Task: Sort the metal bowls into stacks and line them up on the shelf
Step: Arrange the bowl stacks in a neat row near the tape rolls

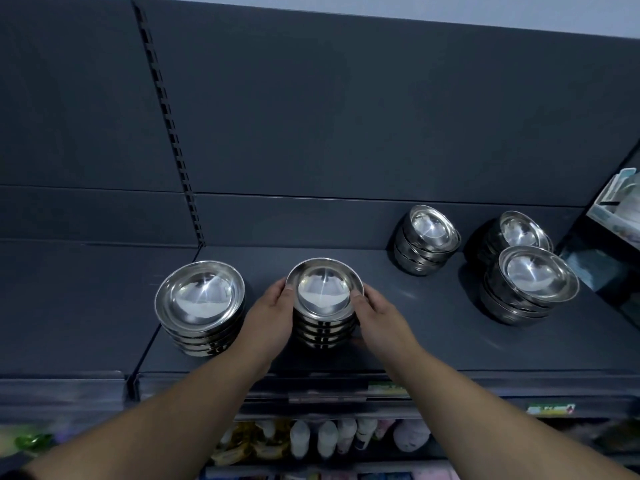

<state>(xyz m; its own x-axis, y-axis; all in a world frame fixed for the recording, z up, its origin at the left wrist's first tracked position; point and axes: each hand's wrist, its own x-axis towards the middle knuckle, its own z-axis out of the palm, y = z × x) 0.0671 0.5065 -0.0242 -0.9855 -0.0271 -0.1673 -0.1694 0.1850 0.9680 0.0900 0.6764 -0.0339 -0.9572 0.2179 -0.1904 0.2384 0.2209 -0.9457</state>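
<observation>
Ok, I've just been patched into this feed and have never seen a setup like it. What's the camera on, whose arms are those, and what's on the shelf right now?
There is no machine here. A person is working with bare hands, and the single picture comes from a wide-angle camera worn on their head, looking forward and down. That is why both forearms enter from the bottom. The left hand and right hand grip opposite sides of the middle stack of metal bowls, thumbs at the top rim. It is at the front of a dark shelf. Close to its left stands a wider stack. To the right are three more: a back stack, a corner stack and a front stack just before that one. Bottles show blurred on the shelf below.
</observation>
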